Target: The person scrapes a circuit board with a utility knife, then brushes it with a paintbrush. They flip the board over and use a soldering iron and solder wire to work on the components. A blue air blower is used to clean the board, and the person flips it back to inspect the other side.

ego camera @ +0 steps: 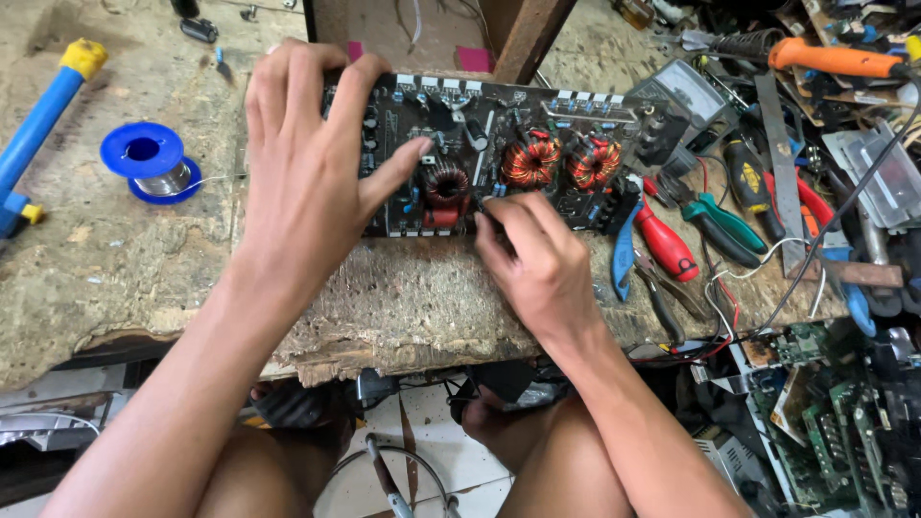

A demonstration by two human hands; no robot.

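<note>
Item 1, workbench (125,259): worn wooden top, its near edge crumbling, cluttered toward the right edge.

Item 2, circuit board (499,158): black, long and narrow, lying flat near the middle of the far edge; I read its long axis as running left to right along the bench, component side up. It carries three copper-wound coils (531,161) (one dark, two orange-red).

Item 3, left hand (312,163): spread open and pressed flat on the board's left end, fingers reaching over its far edge, thumb pointing toward the dark coil.

Item 4, right hand (537,254): at the board's near edge, fingertips pinched together against it; whether they grip a small part I cannot tell.

Item 5, tool heap by the right edge: orange-handled soldering iron (835,59), red-handled screwdriver (664,242), green-handled screwdriver (724,223), analogue meter (686,91).

Item 6, blue-and-yellow solder pump (43,115): near the left edge, lying on a slant.

Item 7, solder spool (149,161): blue, left of the board, wire trailing toward it.

No containers seen.
</note>
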